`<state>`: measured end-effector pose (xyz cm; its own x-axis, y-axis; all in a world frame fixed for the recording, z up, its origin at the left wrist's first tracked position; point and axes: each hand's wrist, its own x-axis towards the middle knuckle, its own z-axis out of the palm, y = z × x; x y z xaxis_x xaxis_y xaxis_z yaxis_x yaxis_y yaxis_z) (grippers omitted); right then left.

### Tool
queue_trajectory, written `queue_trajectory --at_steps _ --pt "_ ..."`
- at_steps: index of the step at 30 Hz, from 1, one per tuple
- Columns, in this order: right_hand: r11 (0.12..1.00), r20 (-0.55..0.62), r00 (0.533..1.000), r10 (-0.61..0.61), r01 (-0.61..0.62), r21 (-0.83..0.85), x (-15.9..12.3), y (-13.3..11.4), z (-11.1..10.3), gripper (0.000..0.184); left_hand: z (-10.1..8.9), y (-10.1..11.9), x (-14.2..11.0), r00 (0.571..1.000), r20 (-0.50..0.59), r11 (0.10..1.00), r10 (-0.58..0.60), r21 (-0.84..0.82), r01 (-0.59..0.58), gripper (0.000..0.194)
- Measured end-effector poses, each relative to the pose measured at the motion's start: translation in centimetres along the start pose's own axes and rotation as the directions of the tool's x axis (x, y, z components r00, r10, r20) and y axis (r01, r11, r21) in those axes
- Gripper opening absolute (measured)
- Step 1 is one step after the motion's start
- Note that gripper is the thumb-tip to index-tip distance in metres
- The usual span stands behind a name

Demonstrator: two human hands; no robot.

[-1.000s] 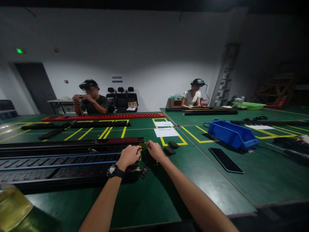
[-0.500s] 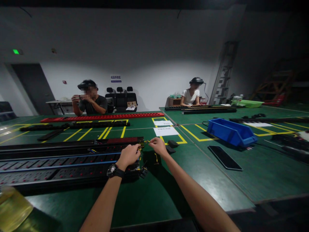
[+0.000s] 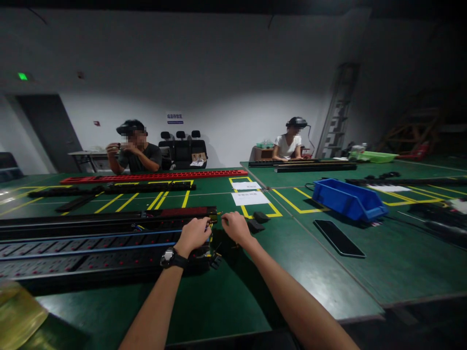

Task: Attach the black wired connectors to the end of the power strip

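Note:
Long black power strips (image 3: 109, 258) with rows of sockets and red dots lie side by side at the left. My left hand (image 3: 194, 236), with a watch on its wrist, is closed over their right end, where short wires show; its fingertips are partly hidden. Just to the right, my right hand (image 3: 236, 227) is closed in a pinch, apart from my left. A small yellowish wire end (image 3: 220, 213) shows by its fingertips; what the pinch holds is too small to make out. Below the hands, a small black part (image 3: 215, 261) hangs at the strip's end.
Two black blocks (image 3: 256, 225) lie beyond my right hand. Farther right are a phone (image 3: 339, 238) and a blue bin (image 3: 350, 201). A red rail (image 3: 153, 177) crosses the far side. Two people sit across the table. A yellowish container (image 3: 20, 316) stands at the near left.
My right hand has shifted slightly left and down, its fingers curling more. The yellow wire piece seen below it is now mostly hidden. My left hand stays at the strip's end.

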<state>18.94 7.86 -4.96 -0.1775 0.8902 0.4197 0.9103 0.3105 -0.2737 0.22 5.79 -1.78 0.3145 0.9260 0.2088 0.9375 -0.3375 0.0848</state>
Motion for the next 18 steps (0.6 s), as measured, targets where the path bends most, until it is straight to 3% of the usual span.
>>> queue_trajectory --at_steps 5,12,18 --pt "0.981 0.08 0.992 -0.097 0.082 0.174 -0.3 -1.1 2.0 0.028 0.3 -0.2 0.2 0.999 -0.024 1.0 0.021 0.017 -0.021 0.044" --pt "0.957 0.08 0.992 -0.098 0.072 0.281 -0.3 -0.6 2.2 0.03 0.3 -0.3 0.1 1.0 -0.016 1.0 0.019 -0.014 -0.019 0.046" --pt "0.934 0.005 1.0 -0.017 0.014 0.358 -0.2 -0.9 2.0 0.032 0.0 -0.3 0.2 0.999 -0.014 0.992 -0.052 -0.119 0.05 0.041"
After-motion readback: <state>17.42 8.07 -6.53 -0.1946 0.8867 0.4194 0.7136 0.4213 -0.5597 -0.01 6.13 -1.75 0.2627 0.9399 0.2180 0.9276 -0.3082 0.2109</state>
